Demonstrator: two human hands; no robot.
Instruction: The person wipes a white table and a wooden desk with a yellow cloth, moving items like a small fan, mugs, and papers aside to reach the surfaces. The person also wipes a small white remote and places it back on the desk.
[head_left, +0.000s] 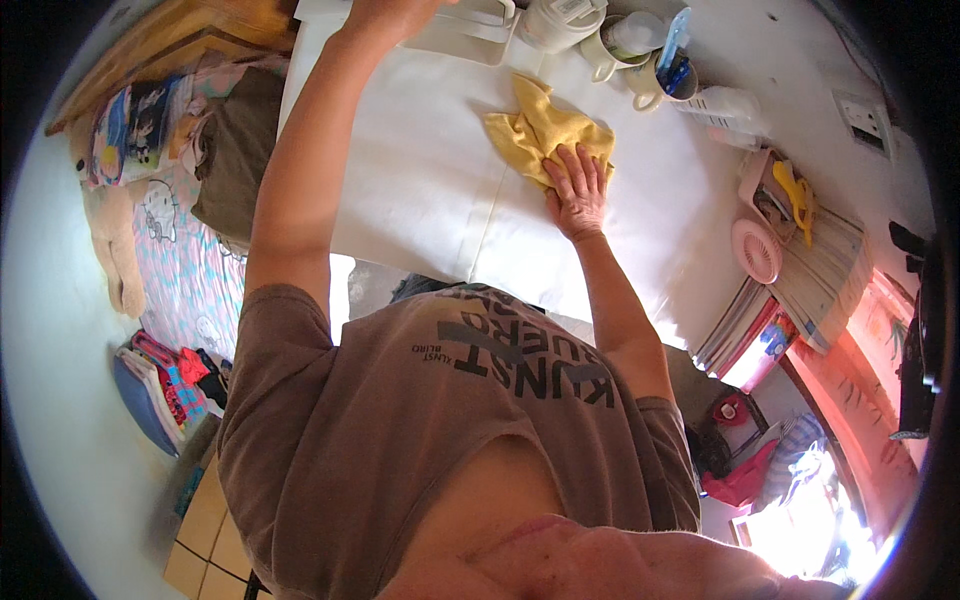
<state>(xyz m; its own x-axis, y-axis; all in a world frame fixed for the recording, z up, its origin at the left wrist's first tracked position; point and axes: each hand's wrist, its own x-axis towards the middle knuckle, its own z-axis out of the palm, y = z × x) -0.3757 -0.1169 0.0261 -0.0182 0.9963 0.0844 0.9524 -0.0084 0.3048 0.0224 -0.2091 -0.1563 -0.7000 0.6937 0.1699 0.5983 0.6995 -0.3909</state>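
My right hand (579, 191) lies palm down on a crumpled yellow cloth (551, 124), its fingers slightly spread over the cloth's near right part. Beneath it is a white-covered table (420, 165) with a crease running through its surface. My left hand (394, 16) reaches to the far left of the table. The picture's top edge cuts off most of its fingers, so its grip is hidden. Just right of that hand stands a white object with a handle (469, 37), partly out of view.
Along the back stand a white lidded container (559, 30), a cream mug (600, 58) holding a bottle, another mug (646, 88) with blue items, and clear bottles (724, 109). At right are a pink basket (752, 176), a pink round fan (756, 250) and books (821, 270). A bed (187, 262) adjoins at left.
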